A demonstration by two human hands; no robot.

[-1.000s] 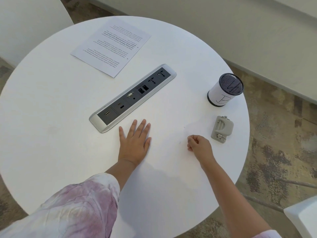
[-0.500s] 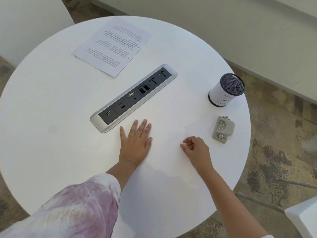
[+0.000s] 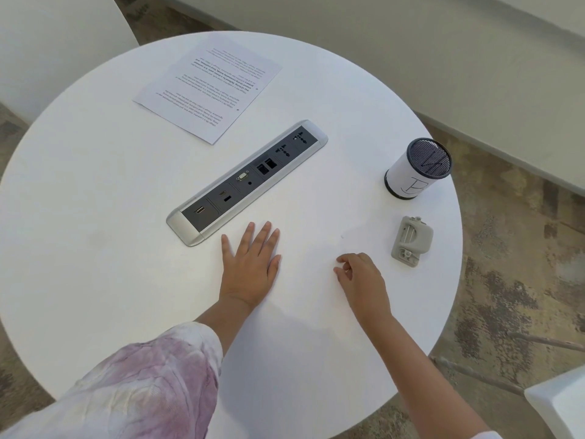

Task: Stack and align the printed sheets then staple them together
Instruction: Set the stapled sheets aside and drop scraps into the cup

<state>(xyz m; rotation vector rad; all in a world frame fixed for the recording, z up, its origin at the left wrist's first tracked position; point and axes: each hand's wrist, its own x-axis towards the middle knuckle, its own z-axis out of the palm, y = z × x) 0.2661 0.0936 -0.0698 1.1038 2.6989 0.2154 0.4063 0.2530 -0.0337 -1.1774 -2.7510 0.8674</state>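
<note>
A round white table [image 3: 95, 191] carries a long silver-framed power and data socket strip [image 3: 247, 182] set diagonally across its centre. Near the right edge stands a dark mesh pen cup wrapped in white paper [image 3: 416, 169], above a mottled brown floor [image 3: 522, 248].

Single head-worn view, steeply down and forward, close over round table [image 3: 95, 191].

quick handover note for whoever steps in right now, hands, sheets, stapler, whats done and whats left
Left hand: flat on the table, empty.
Right hand: loosely curled, empty, near the stapler but not touching it.
Sheets: on the far side, beyond the power strip; whether they are squared up I cannot tell.
Done: nothing visible.
Left: bring the sheets near, align, staple.
</note>
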